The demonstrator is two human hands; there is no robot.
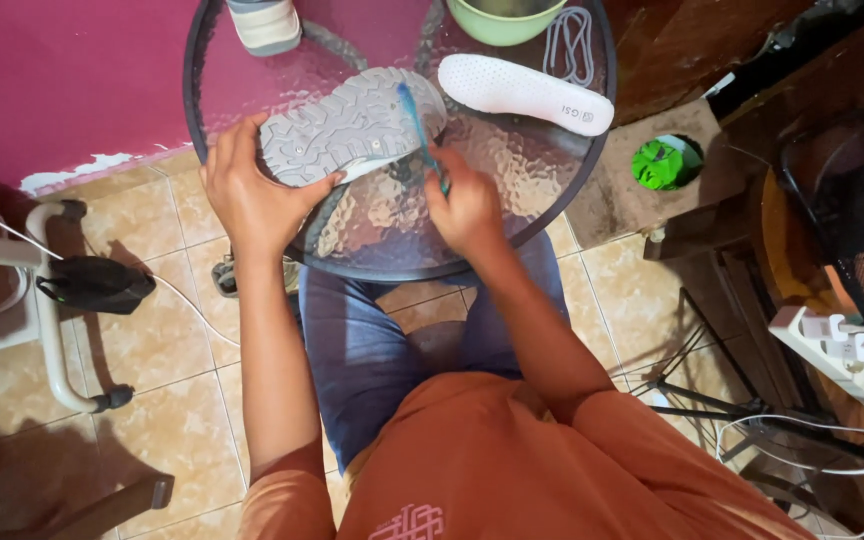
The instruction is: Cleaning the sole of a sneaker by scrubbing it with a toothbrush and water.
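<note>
Shoe [352,125] sole-up, left hand [247,195] gripping heel; right hand [467,210] pinching blue toothbrush [418,130]; green bowl [505,20] contents unclear.

Home corner: tiled floor [167,340], glass table [512,190], power strip [842,355]

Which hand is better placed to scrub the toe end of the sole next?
Probably the right hand: it already holds the blue toothbrush with its head on the grey shoe sole near that end. The left hand grips the heel, steadying the shoe.
</note>
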